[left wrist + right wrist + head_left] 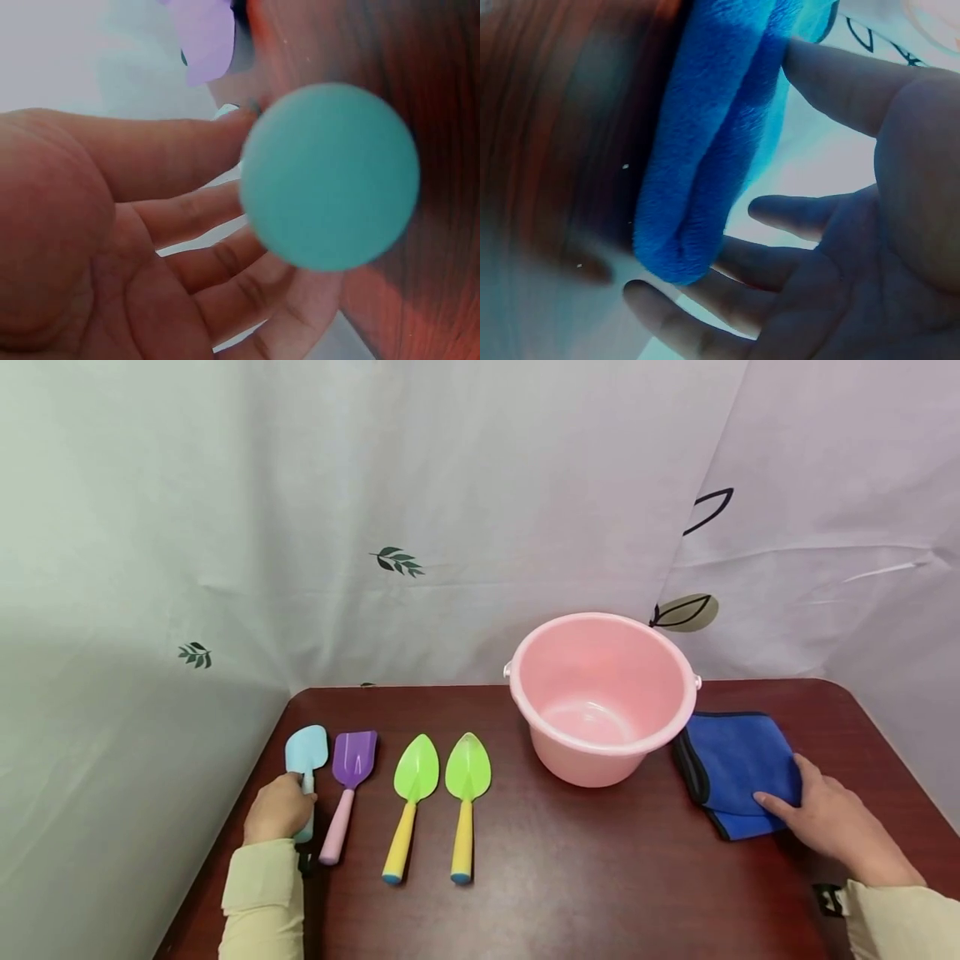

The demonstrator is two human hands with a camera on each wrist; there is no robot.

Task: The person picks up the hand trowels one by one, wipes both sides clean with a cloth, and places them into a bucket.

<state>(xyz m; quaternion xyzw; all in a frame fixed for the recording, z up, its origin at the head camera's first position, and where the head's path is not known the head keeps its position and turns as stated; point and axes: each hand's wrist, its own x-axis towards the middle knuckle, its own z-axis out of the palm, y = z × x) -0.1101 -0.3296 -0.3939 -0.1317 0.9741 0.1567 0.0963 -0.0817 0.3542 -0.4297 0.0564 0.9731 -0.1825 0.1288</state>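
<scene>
My left hand point(281, 810) lies at the table's left edge, its fingers point(187, 217) fairly straight against the handle of a light blue toy shovel point(307, 748). The handle's round end point(330, 176) fills the left wrist view. A purple shovel point(354, 752) and two green trowels point(417, 768) point(468, 768) lie in a row to its right. My right hand point(832, 818) rests on the near right corner of a folded blue cloth point(731, 760). In the right wrist view the cloth point(712, 127) sits between the thumb point(840, 90) and the spread fingers point(795, 217).
A pink bucket point(592, 764) stands empty at the back middle of the dark red table point(585, 860), touching the cloth's left side. A pale curtain with leaf prints point(397, 560) hangs behind and to the left.
</scene>
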